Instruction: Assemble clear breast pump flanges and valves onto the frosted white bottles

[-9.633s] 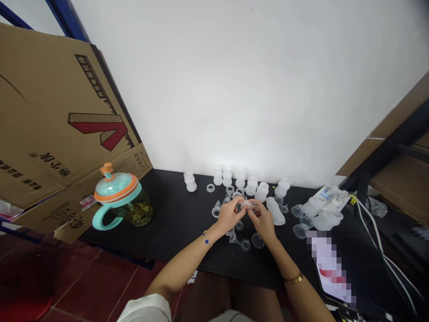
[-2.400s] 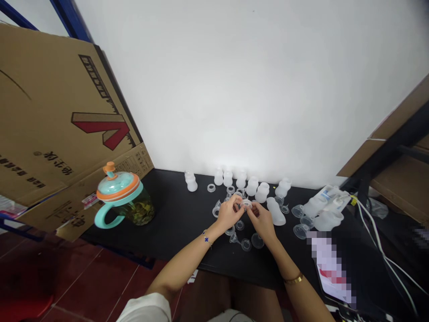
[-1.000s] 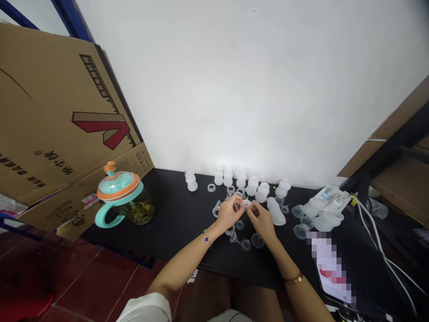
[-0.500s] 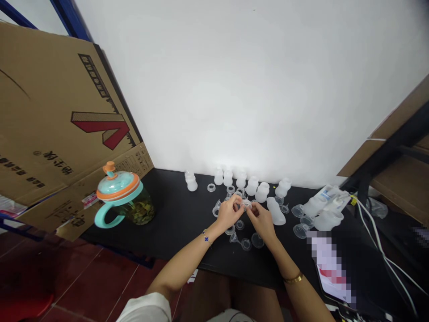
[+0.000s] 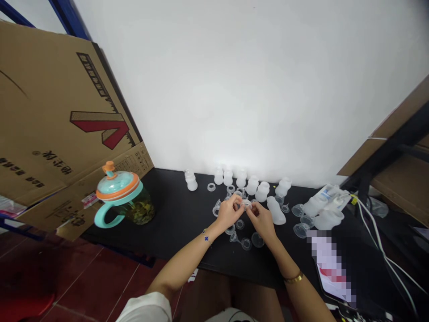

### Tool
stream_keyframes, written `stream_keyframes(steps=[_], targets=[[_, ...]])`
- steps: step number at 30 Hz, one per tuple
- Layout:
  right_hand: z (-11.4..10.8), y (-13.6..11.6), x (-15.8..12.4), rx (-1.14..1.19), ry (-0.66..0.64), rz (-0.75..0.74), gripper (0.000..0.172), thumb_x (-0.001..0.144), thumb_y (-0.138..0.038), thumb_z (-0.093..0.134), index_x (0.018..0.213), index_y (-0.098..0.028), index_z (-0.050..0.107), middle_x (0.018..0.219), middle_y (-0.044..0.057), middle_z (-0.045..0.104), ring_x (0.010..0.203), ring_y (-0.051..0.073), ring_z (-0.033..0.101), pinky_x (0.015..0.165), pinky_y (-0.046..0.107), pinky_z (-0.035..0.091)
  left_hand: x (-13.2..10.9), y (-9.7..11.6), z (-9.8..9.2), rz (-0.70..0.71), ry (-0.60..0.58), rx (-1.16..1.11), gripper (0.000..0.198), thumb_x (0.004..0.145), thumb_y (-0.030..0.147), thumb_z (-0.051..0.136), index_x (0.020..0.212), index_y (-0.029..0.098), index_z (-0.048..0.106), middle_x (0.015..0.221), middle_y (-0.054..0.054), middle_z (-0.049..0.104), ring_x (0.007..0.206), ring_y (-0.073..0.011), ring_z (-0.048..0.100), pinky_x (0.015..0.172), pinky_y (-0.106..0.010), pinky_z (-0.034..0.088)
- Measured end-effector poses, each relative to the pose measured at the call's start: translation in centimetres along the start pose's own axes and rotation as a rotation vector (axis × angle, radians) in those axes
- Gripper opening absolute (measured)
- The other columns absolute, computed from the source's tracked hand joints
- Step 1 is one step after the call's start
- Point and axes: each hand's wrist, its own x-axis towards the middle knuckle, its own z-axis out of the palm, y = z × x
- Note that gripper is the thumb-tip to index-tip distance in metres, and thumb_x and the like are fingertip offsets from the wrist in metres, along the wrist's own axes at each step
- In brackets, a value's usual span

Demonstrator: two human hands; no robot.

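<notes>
Both my hands meet over the middle of the black table [image 5: 174, 223]. My left hand [image 5: 228, 213] and my right hand [image 5: 262, 221] pinch one small clear plastic ring piece [image 5: 246, 205] between their fingertips. Several small white bottles [image 5: 252, 184] stand in a row along the wall just beyond my hands. One bottle [image 5: 276, 212] lies on its side to the right of my right hand. Clear silicone teats [image 5: 246, 243] and rings lie scattered under and around my hands.
A lidded jug [image 5: 121, 197] with a teal handle and orange rim stands at the left, against a leaning cardboard box [image 5: 56, 129]. More clear parts and a plastic bag [image 5: 326, 206] lie at the right, near white cables [image 5: 375, 237] and a dark shelf frame [image 5: 385, 152].
Both hands have stayed in the same spot, with only slight finger movement on the clear ring piece. Nothing else on the table has moved.
</notes>
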Motion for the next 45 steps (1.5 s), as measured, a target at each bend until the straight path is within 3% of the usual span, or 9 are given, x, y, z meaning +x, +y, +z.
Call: stream_keyframes(steps=[21,30,45], targets=[[0.05,-0.01,-0.07,0.007,-0.012,0.006,0.033,0.092,-0.050,0.053,0.076,-0.022,0.057,0.058,-0.004,0.053,0.053,0.015,0.049,0.055,0.026,0.033,0.04,0.19,-0.26,-0.004,-0.009,-0.005,0.007,0.084,0.026,0.062,0.087,0.022,0.058,0.066,0.004,0.065,0.055,-0.0127,0.058,0.057,-0.022,0.042],[-0.11,-0.20,-0.08,0.028,0.002,-0.012,0.036,0.094,-0.052,0.050,0.074,-0.022,0.055,0.058,-0.004,0.051,0.054,0.014,0.045,0.054,0.025,0.032,-0.05,0.26,-0.13,0.062,0.015,-0.030,0.010,0.089,0.028,0.057,0.098,0.022,0.059,0.090,0.001,0.075,0.056,-0.0108,0.059,0.058,-0.022,0.044],[-0.19,-0.81,-0.23,0.061,-0.034,0.000,0.033,0.094,-0.051,0.052,0.083,-0.022,0.062,0.061,-0.003,0.054,0.055,0.014,0.049,0.054,0.025,0.034,0.02,0.26,-0.10,0.071,0.042,0.009,0.010,0.092,0.028,0.054,0.095,0.022,0.061,0.073,0.004,0.066,0.057,-0.0105,0.055,0.059,-0.021,0.041]])
